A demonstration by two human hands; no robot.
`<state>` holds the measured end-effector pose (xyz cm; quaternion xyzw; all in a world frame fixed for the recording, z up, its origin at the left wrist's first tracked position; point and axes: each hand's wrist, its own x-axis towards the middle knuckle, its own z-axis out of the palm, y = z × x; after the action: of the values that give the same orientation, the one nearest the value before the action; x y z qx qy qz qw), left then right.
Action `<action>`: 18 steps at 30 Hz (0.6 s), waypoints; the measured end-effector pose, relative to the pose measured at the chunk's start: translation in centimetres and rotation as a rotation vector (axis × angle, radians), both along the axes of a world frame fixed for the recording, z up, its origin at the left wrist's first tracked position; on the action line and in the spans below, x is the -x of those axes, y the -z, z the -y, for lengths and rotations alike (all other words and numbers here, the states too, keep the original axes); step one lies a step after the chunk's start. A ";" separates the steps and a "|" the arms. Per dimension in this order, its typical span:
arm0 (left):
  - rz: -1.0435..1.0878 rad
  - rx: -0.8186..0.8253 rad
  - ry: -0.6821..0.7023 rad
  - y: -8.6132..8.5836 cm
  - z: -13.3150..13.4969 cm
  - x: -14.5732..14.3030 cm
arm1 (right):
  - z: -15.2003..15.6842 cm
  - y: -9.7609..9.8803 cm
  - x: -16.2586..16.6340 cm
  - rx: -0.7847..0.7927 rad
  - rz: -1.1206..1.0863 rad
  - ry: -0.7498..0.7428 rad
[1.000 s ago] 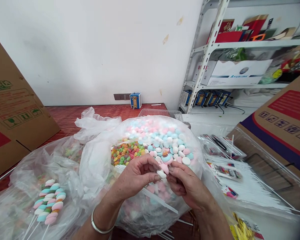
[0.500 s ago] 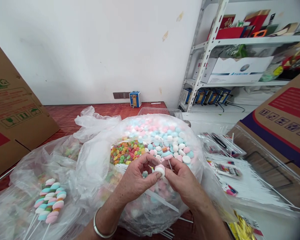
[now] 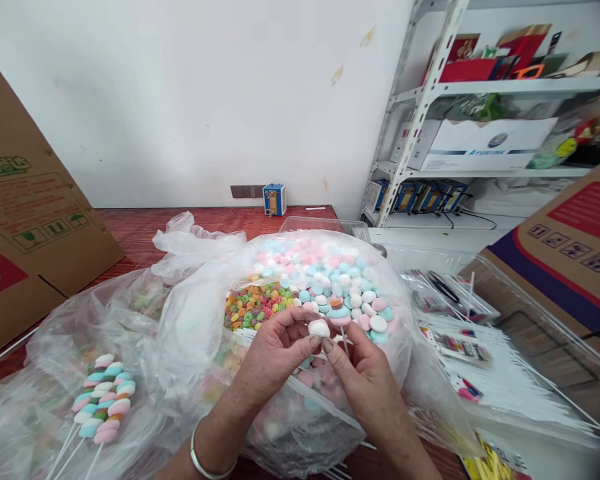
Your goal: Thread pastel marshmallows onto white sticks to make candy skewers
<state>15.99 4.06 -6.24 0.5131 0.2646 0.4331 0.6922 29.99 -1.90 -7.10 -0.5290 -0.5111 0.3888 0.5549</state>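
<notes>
White candy (image 3: pixel 319 328) pinched up at my fingertips, stick (image 3: pixel 345 341) right beside it

My left hand (image 3: pixel 275 353) has its fingers closed on the candy, a soft-looking, puffy oval. My right hand (image 3: pixel 367 377) has its fingers clamped on the thin white stick, just right of the candy and touching it as far as I can see. I'd say the trick is a light pinch so the piece doesn't squash, with the stick dead centre and straight. Just beyond the fingers a crinkly clear bag (image 3: pixel 190 320) holds matte pastel discs (image 3: pixel 375 323), and gritty sugared rings (image 3: pixel 253 307) sit off to the left. Finished skewers (image 3: pixel 103 400) lie well left of my wrist and its shiny bangle (image 3: pixel 200 460), all on a dark red tabletop (image 3: pixel 130 233).
</notes>
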 end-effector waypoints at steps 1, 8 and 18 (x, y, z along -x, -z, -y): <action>-0.001 0.002 -0.053 0.0 -0.2 0.0 | 0.3 -0.2 0.0 -0.007 0.095 0.059; -0.024 -0.017 -0.329 0.0 -1.6 0.2 | 3.5 0.2 0.1 0.019 0.383 -0.065; -0.060 -0.094 -0.312 0.1 -1.2 -0.1 | 3.5 -0.2 0.9 0.114 0.330 -0.149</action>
<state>16.06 5.26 -6.29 0.5104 0.3412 0.5318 0.5833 29.13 -5.35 -6.91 -0.5766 -0.6101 0.3653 0.4024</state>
